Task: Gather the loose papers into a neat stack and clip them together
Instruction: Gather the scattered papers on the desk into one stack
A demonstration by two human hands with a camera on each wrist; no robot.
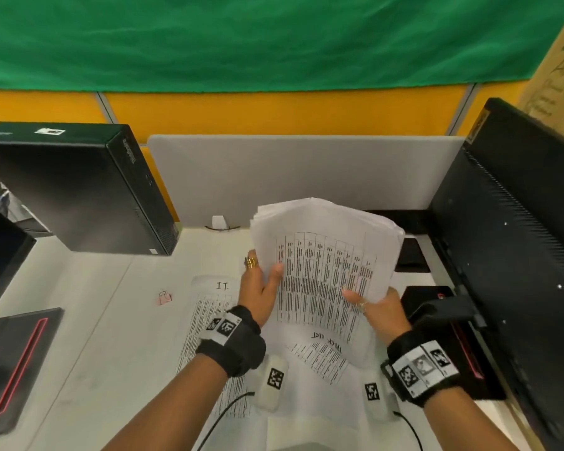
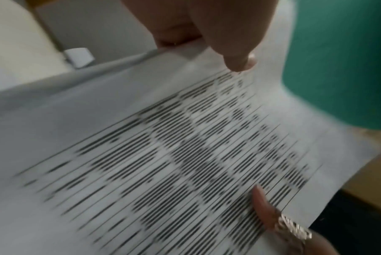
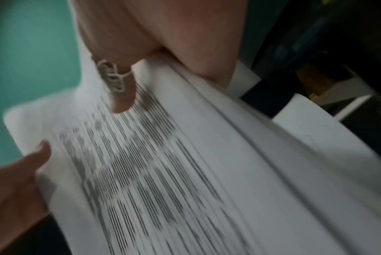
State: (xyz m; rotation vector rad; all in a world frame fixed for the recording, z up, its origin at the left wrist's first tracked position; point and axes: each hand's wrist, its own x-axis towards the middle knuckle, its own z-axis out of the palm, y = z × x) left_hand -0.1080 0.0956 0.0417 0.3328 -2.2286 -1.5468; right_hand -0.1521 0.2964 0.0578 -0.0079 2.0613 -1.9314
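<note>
step: gathering, mid-way by my read. Both hands are holding a thick bundle of white printed sheets [image 1: 326, 255] up off the desk, centre of the head frame, top edge tilting away from the camera.
left hand [image 1: 261, 288]: gripping the bundle's left edge, thumb lying on the printed face, fingers going behind. Gold ring showing on one finger.
right hand [image 1: 376, 307]: gripping the lower right edge, thumb on the face, the rest wrapping under.
bundle edges: fanning at the upper left corner, sheets not flush. The right wrist view is showing the layers stepped along the side too.
still loose: one printed sheet with a handwritten heading [image 1: 209, 323] is lying flat on the white desk [image 1: 88, 320], lower centre-left; another printed sheet lying the other way round [image 1: 319, 353] is sitting below the bundle, between the wrists. Exact count underneath: cannot tell.
clip: small pink binder clip [image 1: 164, 297] is lying on the desk, left of centre, well apart from both hands. Untouched.
surroundings: black desktop computer case [image 1: 79, 190] upper left, black monitor back [image 1: 508, 255] along the right edge, grey divider panel [image 1: 290, 174] behind.
next: likely adding the two desk sheets, then tapping the bundle on the desk to square it. Clipping needs one hand freeing up while the other is pinching the stack firmly, else it is going to splay.
</note>
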